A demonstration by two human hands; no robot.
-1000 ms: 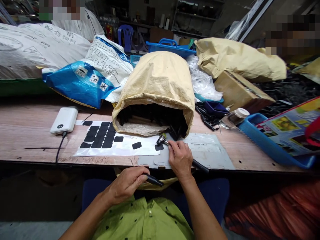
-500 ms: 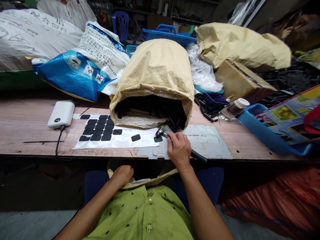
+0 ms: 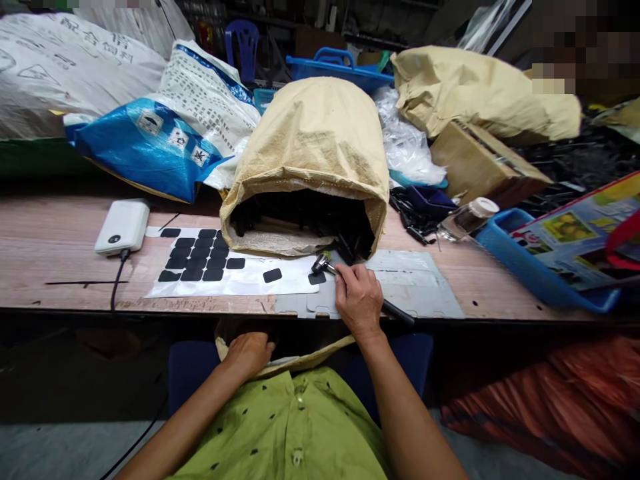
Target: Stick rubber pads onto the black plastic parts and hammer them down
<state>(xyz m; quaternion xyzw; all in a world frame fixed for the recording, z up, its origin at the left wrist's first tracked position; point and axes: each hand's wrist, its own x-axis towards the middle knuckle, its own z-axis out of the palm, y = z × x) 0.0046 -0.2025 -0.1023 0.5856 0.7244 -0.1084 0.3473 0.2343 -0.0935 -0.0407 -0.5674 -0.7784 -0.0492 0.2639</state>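
Hammer point(image 3: 320, 265): had silver head, yellowish face, black handle
Right grip point(image 3: 359, 299): clasped hammer
Left grip point(image 3: 249, 352): fingers obscured, couldn't tell

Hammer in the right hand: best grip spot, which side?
Probably the exposed end of its black handle, coming from the near right: that long, slim part sticks out past the right hand, while the short metal head is at the far left end, close to the tan bag's mouth.
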